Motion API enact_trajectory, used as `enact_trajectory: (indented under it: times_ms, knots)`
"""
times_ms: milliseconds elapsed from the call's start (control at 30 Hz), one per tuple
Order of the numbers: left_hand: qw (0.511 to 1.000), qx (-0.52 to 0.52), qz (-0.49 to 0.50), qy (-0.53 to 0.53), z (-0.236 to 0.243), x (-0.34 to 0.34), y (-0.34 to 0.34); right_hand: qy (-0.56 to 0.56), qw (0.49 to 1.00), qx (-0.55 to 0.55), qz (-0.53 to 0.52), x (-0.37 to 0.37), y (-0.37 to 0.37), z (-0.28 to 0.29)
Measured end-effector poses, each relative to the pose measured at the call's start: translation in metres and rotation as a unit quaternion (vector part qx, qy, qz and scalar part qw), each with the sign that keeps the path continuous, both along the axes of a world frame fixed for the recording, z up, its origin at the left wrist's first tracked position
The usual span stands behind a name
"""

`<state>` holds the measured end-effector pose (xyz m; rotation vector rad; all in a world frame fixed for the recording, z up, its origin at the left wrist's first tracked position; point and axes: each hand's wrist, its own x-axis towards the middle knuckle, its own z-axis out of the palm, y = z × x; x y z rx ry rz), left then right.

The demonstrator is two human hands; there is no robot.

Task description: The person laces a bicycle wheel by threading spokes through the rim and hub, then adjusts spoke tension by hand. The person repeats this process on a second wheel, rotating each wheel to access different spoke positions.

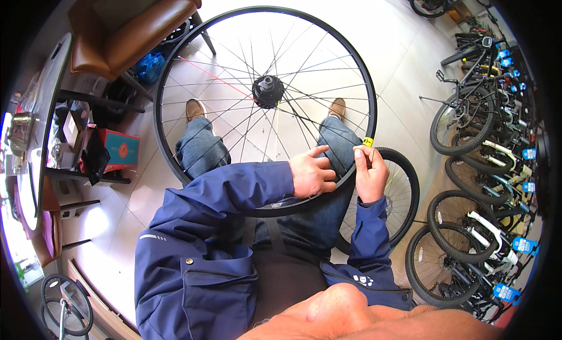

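Note:
A bare bicycle wheel (364, 65) with a black rim, thin spokes and a black hub (268, 92) lies across my lap, without a tyre. One spoke is red. My left hand (314, 174) is over the near right part of the wheel, fingers bent among the spokes and palm by the rim. On the rim's right side sits a small yellow piece (367, 141) with black marks. Just below it, my right hand (372, 173) is closed at the rim, with thumb and forefinger pinched together. What lies between those fingertips is too small to tell.
A tyred wheel (414, 188) stands beside my right leg. Several bicycles (462, 123) line the right side. To the left are a brown leather chair (129, 38), a table (50, 123) and a red and teal box (122, 150). Pale tiles (404, 59) cover the floor.

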<state>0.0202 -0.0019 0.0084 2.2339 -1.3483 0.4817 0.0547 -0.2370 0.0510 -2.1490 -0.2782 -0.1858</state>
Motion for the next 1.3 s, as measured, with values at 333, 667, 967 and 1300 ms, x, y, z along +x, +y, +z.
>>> enact_trajectory:
  times_ms: [333, 667, 967, 1300]
  knots:
    - [1.0, -0.021, 0.001, 0.005, -0.002, -0.001, -0.001, -0.007, 1.0, -0.006, 0.009, 0.02, 0.001, 0.0]
    - [1.0, 0.003, 0.021, 0.013, 0.001, -0.001, -0.004, -0.051, 0.997, -0.064, 0.012, 0.018, 0.012, -0.001]
    - [1.0, 0.005, 0.024, 0.0, -0.007, -0.001, -0.006, -0.077, 0.994, -0.076, 0.0, 0.016, 0.015, -0.006]
    - [0.999, -0.03, 0.012, -0.007, -0.005, -0.002, -0.004, -0.064, 0.997, -0.034, 0.01, 0.019, 0.005, -0.015]
